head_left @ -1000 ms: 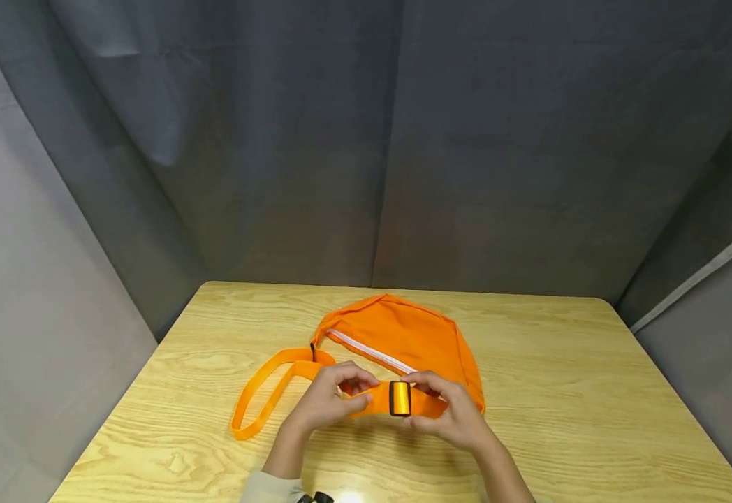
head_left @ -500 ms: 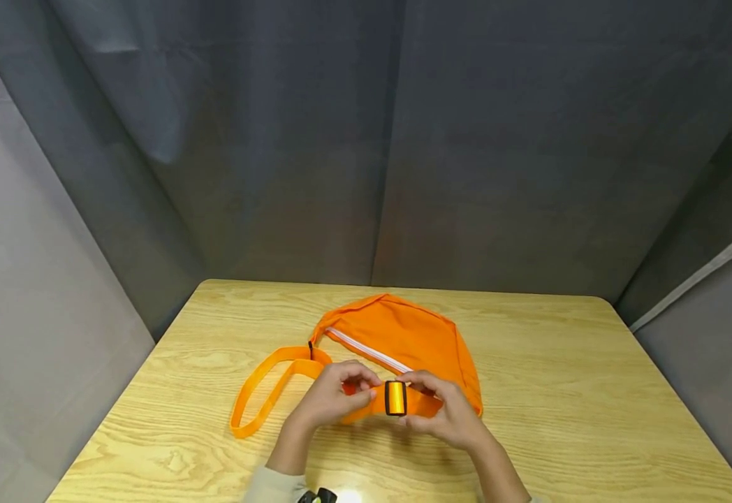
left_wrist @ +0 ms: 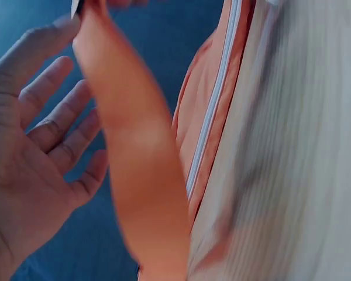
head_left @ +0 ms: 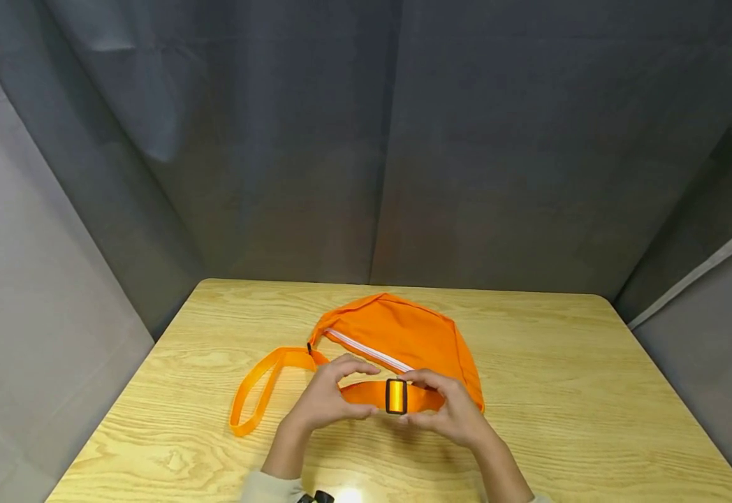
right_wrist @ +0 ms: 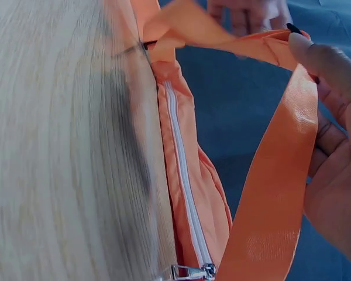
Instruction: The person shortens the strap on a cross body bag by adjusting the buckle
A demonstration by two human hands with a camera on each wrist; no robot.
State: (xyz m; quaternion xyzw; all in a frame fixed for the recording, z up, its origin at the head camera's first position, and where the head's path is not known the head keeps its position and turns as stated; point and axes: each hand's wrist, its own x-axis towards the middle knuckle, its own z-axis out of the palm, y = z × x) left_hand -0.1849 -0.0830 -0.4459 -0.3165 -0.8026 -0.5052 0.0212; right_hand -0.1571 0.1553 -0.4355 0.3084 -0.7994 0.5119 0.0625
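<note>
An orange half-round bag (head_left: 406,335) with a white zipper (head_left: 366,348) lies on the table. Its orange strap (head_left: 362,393) is raised in front of it and threads through a black-framed slide buckle (head_left: 396,396). My right hand (head_left: 454,416) pinches the buckle's right side between thumb and fingers. Around the strap to the left, my left hand (head_left: 322,402) stands with thumb and fingers parted. The left wrist view shows that left hand (left_wrist: 35,146) spread beside the strap (left_wrist: 134,152), its index fingertip near the buckle's edge.
A loop of the strap (head_left: 249,395) lies on the wooden table (head_left: 171,419) at the left, near a small black fitting (head_left: 309,348) at the bag's corner. A metal zipper pull (right_wrist: 190,271) shows in the right wrist view. Grey curtains (head_left: 498,175) enclose the table.
My left thumb and fingers have come apart, letting go of the strap. The strap loop at the left has narrowed. The buckle, still in my right hand, has shifted slightly left.
</note>
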